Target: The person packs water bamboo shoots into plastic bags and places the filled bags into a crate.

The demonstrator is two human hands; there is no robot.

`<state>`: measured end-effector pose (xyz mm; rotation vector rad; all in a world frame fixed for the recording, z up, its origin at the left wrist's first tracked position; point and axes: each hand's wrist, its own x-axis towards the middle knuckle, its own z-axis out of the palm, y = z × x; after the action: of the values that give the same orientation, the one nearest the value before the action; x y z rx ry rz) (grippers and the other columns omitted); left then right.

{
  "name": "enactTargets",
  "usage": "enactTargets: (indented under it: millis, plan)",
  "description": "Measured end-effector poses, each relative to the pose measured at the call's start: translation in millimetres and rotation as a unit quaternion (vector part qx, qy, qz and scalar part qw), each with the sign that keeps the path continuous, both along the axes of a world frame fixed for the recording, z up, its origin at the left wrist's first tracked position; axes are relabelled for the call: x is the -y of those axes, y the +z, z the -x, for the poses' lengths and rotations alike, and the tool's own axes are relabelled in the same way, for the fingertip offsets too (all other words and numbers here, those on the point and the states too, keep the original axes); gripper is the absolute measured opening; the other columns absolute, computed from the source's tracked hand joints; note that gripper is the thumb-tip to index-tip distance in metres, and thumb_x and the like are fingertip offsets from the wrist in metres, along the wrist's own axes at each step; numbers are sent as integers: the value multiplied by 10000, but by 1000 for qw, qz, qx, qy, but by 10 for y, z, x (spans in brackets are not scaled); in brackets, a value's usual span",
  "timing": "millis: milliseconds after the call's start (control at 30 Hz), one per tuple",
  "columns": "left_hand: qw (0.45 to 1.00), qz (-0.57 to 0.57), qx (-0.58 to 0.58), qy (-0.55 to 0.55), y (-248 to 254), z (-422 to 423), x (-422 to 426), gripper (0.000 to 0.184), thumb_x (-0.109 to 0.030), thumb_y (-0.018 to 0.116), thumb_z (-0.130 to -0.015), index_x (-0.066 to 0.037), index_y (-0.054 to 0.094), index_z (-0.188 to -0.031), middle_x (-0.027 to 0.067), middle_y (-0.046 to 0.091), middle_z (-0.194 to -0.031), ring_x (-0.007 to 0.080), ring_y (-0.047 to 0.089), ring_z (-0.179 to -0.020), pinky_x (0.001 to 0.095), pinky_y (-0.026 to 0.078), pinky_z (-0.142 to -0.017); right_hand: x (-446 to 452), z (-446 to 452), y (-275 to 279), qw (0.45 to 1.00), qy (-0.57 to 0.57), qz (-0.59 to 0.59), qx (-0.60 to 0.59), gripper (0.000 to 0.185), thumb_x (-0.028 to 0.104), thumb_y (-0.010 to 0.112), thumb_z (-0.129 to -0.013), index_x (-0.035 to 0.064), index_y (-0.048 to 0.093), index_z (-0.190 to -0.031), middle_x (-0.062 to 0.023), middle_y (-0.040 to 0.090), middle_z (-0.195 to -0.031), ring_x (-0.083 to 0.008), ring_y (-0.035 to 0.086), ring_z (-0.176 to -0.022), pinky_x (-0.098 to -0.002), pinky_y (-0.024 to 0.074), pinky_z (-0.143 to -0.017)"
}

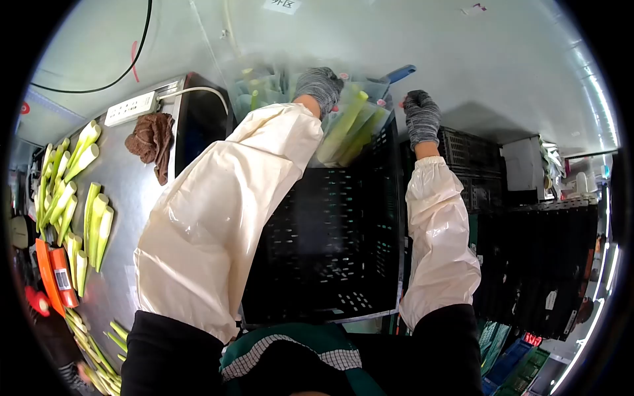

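A black perforated crate (pixel 317 264) stands in front of me, its near part showing bare bottom. At its far end stand clear plastic bags of thick pale-green vegetable stalks (pixel 345 129), which look like celtuce. My left hand (pixel 319 89), in a grey knit glove, is closed among the tops of these bags. What its fingers grip is hidden. My right hand (pixel 421 117), in a matching glove, is curled closed just beyond the crate's right side. I cannot make out anything inside it. Cream sleeve covers reach up both forearms.
On the metal table (pixel 129 218) to the left lie loose stalks (pixel 99 228), a brown cloth (pixel 153 140), a white power strip (pixel 132 109) and orange-red tape-like items (pixel 58 274). A blue handle-like object (pixel 401 73) sticks up behind the bags. Black crates (pixel 470 155) are stacked at right.
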<state>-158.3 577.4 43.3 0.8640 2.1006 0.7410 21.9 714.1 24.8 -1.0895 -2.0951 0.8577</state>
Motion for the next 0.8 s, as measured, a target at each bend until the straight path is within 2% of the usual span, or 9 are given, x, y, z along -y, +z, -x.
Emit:
enactTargets:
  millis: [167,233,367,433,567,600,633,700,800]
  plan:
    - [982,-141,53,112,218,-143,310,267,-236,495,-786,-7,500,-921,82,561,-739,157,570,-628,263,457,-585,371,132,75,999,-22,-17,37,371,91,574,-740,0,461,-1082,-128,544,-974,-166,538,-763,-262,438,-682]
    - [965,-243,-95,-23,-34,-7,544,259,-230,490,-783,-7,505,-913,83,567,-808,168,563,-700,288,463,-608,332,96,-184,997,12,57,-54,486,99,596,-732,-6,379,-1154,-114,487,-1058,-151,511,-794,-247,431,-705]
    - [762,-447,422,203,182,-88,1460,203,-66,545,-774,17,524,-958,78,560,-799,148,554,-693,221,473,-605,866,-277,-533,978,27,102,-179,324,122,609,-721,6,511,-1008,-99,571,-856,-153,532,-741,-260,434,-673]
    - [796,-454,298,266,355,-246,2089,192,-31,513,-786,8,511,-974,79,552,-805,152,554,-723,235,485,-625,1238,-324,-830,975,190,59,97,231,136,603,-715,21,560,-910,-135,588,-784,-196,563,-726,-288,437,-675]
    - [803,-383,217,402,218,-712,3289,211,-100,492,-818,13,499,-996,74,560,-810,146,552,-708,228,452,-625,1499,-177,-1524,895,381,115,201,298,186,570,-727,30,536,-979,-145,575,-912,-251,554,-855,-288,420,-764]
    - [778,-386,249,428,120,-885,3578,216,-101,491,-819,13,499,-1003,70,557,-812,145,545,-701,220,446,-619,1350,-163,-1820,894,386,-56,221,379,133,565,-724,33,473,-1078,-139,551,-995,-247,534,-891,-292,403,-802]
    - [813,-238,209,488,258,-1046,3823,211,-94,501,-811,24,507,-986,71,558,-798,136,546,-706,227,447,-635,1435,-41,-1485,892,395,131,177,468,120,566,-720,29,407,-1151,-167,527,-1037,-288,518,-930,-312,391,-822]
    - [862,-135,73,484,281,-1393,4421,179,-57,499,-799,45,522,-944,71,556,-751,112,544,-686,223,460,-640,1138,-16,-1971,909,341,152,185,484,123,560,-727,15,386,-1165,-191,520,-1039,-308,510,-936,-327,387,-825]
    - [774,-173,18,608,11,-1838,5247,121,-17,492,-789,-1,545,-896,41,550,-661,87,529,-616,221,444,-555,1570,212,-1366,884,249,-23,395,341,91,542,-749,-7,472,-1068,-182,562,-956,-249,536,-837,-309,404,-774]
